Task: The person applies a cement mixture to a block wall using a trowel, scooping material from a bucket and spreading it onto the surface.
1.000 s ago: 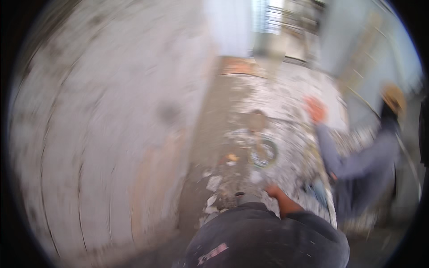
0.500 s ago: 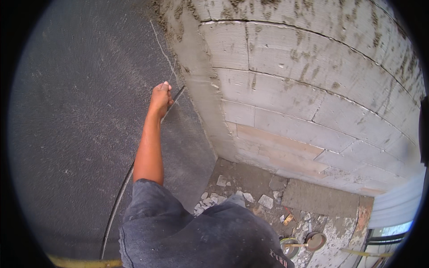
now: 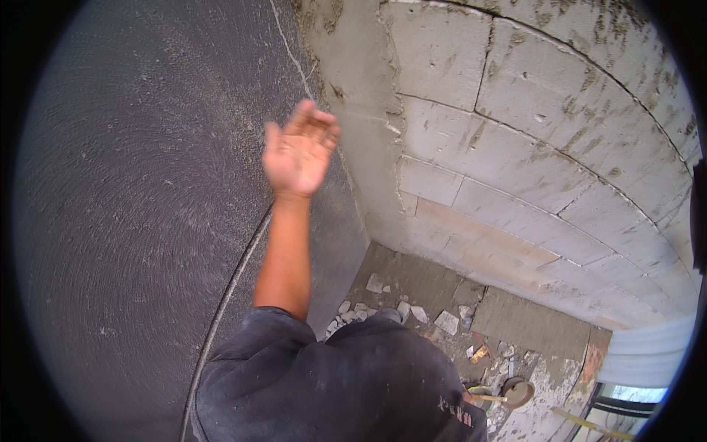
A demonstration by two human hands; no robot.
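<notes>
My left hand (image 3: 300,151) is raised before the dark grey wall, palm toward me and fingers apart. Motion blurs the fingers, and nothing shows in the palm. A pale thin line like a string (image 3: 292,53) runs down the dark wall to just above the fingertips; whether they touch cannot be made out. Behind my forearm, a black cable or hose (image 3: 224,302) curves down the wall. Beside my shirt, a small skin-coloured patch sits by the wooden handle (image 3: 490,398) of a round pan-like scoop (image 3: 518,393). I cannot tell whether it is my right hand.
Pale blockwork (image 3: 449,140) meets the dark wall (image 3: 147,184) at a mortar-smeared corner strip (image 3: 357,96). Broken rubble (image 3: 353,314) and a pale flat chunk (image 3: 446,322) lie on the floor below. White sheeting (image 3: 648,353) hangs at the far right.
My left hand has let go of the thin string-like strand it was pinching. It has opened, turned its palm toward me and shifted right. The view has shifted too.
</notes>
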